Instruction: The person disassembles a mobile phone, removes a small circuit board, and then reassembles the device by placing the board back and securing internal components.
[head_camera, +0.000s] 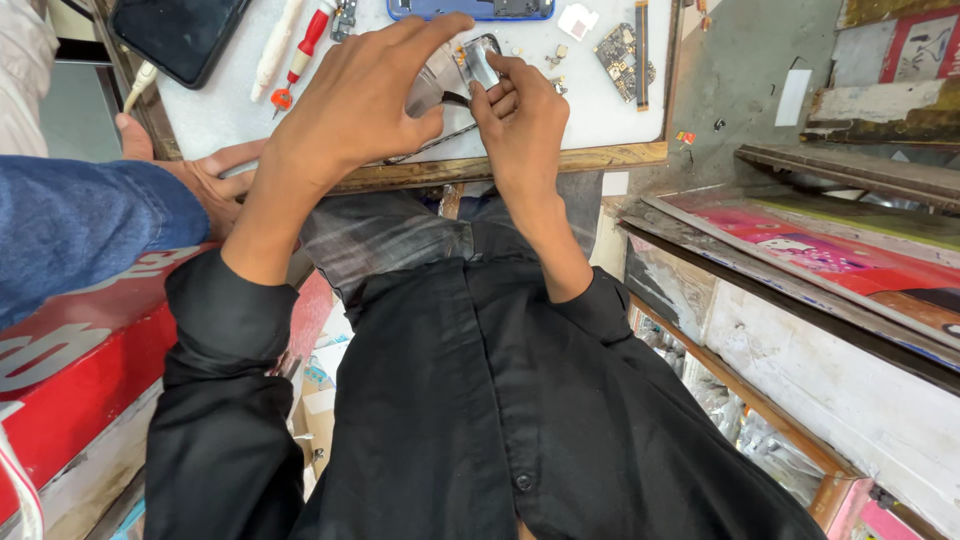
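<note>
My left hand (350, 105) and my right hand (520, 115) meet over the white work board (230, 110), near its front edge. Both hands pinch a small shiny metal part (480, 60), and a thin clear film (432, 85) hangs from it under my left fingers. My left fingers are spread over the top of the part. My right thumb and forefinger grip its right side. A thin dark wire or tool (435, 145) lies on the board below the hands.
On the board lie a dark phone (180, 35), a white tool (275, 45), a red-handled screwdriver (300, 55), a blue phone frame (470, 8) and a small circuit board (622, 55). Another person's hand (200, 175) in a blue sleeve rests at the left edge. Shelves stand to the right.
</note>
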